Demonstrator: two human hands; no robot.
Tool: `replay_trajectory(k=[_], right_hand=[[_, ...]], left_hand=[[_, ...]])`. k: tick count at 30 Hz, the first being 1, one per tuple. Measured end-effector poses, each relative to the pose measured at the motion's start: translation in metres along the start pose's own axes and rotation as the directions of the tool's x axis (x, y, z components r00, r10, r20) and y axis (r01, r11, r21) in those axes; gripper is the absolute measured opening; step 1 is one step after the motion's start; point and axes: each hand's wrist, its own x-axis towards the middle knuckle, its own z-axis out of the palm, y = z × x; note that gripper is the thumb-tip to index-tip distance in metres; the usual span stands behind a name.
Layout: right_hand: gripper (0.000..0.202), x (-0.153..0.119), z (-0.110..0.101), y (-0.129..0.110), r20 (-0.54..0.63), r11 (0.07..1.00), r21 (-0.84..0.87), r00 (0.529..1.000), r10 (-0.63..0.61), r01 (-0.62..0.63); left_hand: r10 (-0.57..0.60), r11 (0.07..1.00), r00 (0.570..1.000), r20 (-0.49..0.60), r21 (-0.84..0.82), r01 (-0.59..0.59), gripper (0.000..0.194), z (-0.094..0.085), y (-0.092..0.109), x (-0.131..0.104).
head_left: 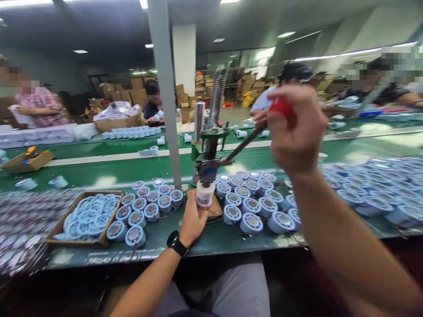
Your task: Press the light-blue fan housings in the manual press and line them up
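Observation:
My left hand (193,222), with a black watch (177,243) at the wrist, is closed around a light-blue round housing (204,200) under the ram of a hand press (210,158). A white collar on the press sits right on top of that housing. Beneath it lies a brown pad (215,208). My right hand (297,127) is raised and wrapped round the red knob (280,107) at the end of the press lever (246,143). Light-blue housings with round metal centres stand on both sides of the press, one group (251,205) to the right.
A cardboard box (109,229) of light-blue rings stands at the left. Further left lie many small parts (26,224). More housings (376,193) fill the right side. A grey post (165,88) rises behind the bench. Co-workers sit or stand beyond the green conveyor (99,169).

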Motion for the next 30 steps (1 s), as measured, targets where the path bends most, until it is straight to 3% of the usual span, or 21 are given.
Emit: replay_trajectory(k=[2,4,6,8,10,13,15,17,20,22,24,25,27,29,30], right_hand=[[0.038,0.032,0.02,0.017,0.119,0.988,0.098,0.987,0.104,-0.116],[0.046,0.019,0.041,0.023,0.129,0.969,0.178,0.98,0.151,-0.172],[0.048,-0.034,0.06,0.018,0.015,0.943,0.266,0.979,0.205,-0.202],[0.049,-0.109,0.081,0.004,-0.088,0.902,0.327,0.941,0.327,-0.282],[0.061,-0.183,0.104,-0.01,-0.05,0.85,0.266,0.874,0.483,-0.454],[0.09,-0.249,0.135,-0.023,0.129,0.697,0.14,0.711,0.691,-0.703],[0.097,-0.259,0.149,-0.023,0.146,0.614,0.106,0.623,0.768,-0.782],[0.097,-0.255,0.158,-0.02,0.091,0.585,0.121,0.596,0.798,-0.802],[0.096,-0.249,0.164,-0.016,0.001,0.619,0.168,0.628,0.778,-0.768],[0.092,-0.254,0.162,-0.021,-0.048,0.657,0.17,0.659,0.75,-0.735],[0.08,-0.267,0.148,-0.032,-0.072,0.707,0.135,0.705,0.706,-0.694],[0.07,-0.275,0.136,-0.039,-0.064,0.742,0.107,0.741,0.669,-0.661],[0.051,-0.288,0.104,-0.052,-0.004,0.817,0.05,0.818,0.576,-0.575],[0.038,-0.294,0.066,-0.058,0.022,0.862,-0.003,0.862,0.507,-0.507],[0.036,-0.295,0.047,-0.056,-0.019,0.87,-0.053,0.871,0.491,-0.491]], left_hand=[[0.066,0.969,0.997,-0.036,0.24,-0.056,0.07,-0.015,0.005,-0.031],[0.09,0.888,0.993,-0.076,0.458,-0.045,0.068,-0.04,0.005,-0.065],[0.069,0.79,0.982,-0.177,0.611,0.055,0.063,-0.069,-0.002,-0.097],[0.032,0.715,0.956,-0.291,0.675,0.182,0.057,-0.096,-0.013,-0.124],[-0.009,0.697,0.938,-0.345,0.671,0.253,0.054,-0.11,-0.024,-0.141],[-0.079,0.75,0.95,-0.302,0.61,0.256,0.056,-0.102,-0.025,-0.146],[-0.129,0.802,0.97,-0.207,0.554,0.225,0.059,-0.085,-0.014,-0.138],[-0.166,0.861,0.984,-0.069,0.476,0.178,0.063,-0.071,0.001,-0.122],[-0.134,0.926,0.989,0.061,0.362,0.103,0.065,-0.074,0.012,-0.088],[-0.055,0.926,0.998,0.027,0.375,0.04,0.056,-0.102,0.011,-0.064],[-0.027,0.857,0.998,-0.064,0.512,0.056,0.047,-0.148,0.005,-0.042],[-0.062,0.783,0.99,-0.126,0.61,0.127,0.044,-0.175,0.0,-0.034],[-0.236,0.486,0.948,-0.212,0.819,0.305,0.037,-0.228,-0.014,-0.023],[-0.296,0.431,0.929,-0.221,0.837,0.336,0.037,-0.271,-0.037,-0.016],[-0.328,0.4,0.921,-0.212,0.852,0.339,0.037,-0.286,-0.05,-0.013]])
